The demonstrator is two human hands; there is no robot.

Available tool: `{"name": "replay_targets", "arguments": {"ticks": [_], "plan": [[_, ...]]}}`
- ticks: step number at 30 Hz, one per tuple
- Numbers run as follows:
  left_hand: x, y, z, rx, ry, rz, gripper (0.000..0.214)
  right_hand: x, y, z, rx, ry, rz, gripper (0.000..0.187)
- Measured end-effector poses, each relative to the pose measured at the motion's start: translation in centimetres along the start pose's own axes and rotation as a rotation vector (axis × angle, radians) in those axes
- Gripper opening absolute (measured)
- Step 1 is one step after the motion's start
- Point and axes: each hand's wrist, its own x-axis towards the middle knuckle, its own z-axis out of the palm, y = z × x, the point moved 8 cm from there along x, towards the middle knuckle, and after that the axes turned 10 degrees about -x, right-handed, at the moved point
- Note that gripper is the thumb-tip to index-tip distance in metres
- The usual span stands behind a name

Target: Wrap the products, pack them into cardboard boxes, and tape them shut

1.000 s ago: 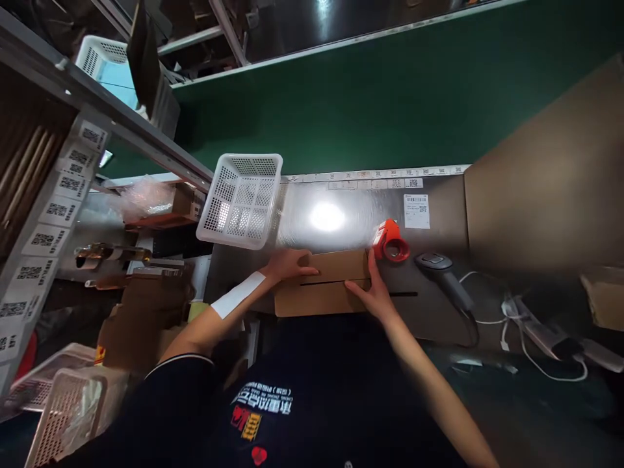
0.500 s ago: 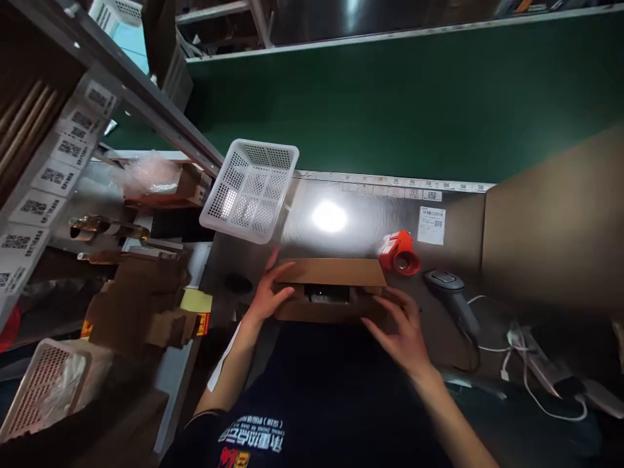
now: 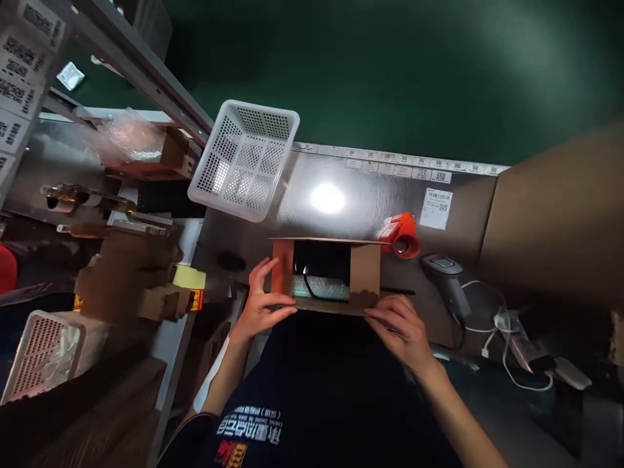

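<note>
Cardboard box [image 3: 364, 273] is brown, open; black object [image 3: 322, 257] shows inside.

Exposure: dim | Glare: white spot on bench [image 3: 365, 211]; faint sheen on belt [image 3: 390, 78], upper right | Shadow: lower left | Blur: cardboard [image 3: 550, 227], right | Distortion: edges stretched

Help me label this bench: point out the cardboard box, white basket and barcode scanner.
Cardboard box [image 3: 365, 276]: head view, on a side flap.
White basket [image 3: 224, 205]: head view, on its near wall.
Barcode scanner [image 3: 452, 287]: head view, on its handle.
</note>
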Motion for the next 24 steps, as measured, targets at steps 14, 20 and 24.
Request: {"name": "replay_targets", "arguments": {"ticks": [14,20,24], "plan": [[2.2,-1.4,1.5,-0.150,-0.265,0.050,0.035,0.8,2.9,3.1,-0.084,-0.158,-0.011,0.041],[5.5,-5.0,1.7,0.077,-0.010,-0.046,0.067,3.4,7.4,4.0,-0.233,0.105,0.253,0.119],[7.4,-6.0,0.9,0.333,0.138,-0.094,0.134,4.8,8.1,4.7,-0.350,0.082,0.228,0.149]]}}
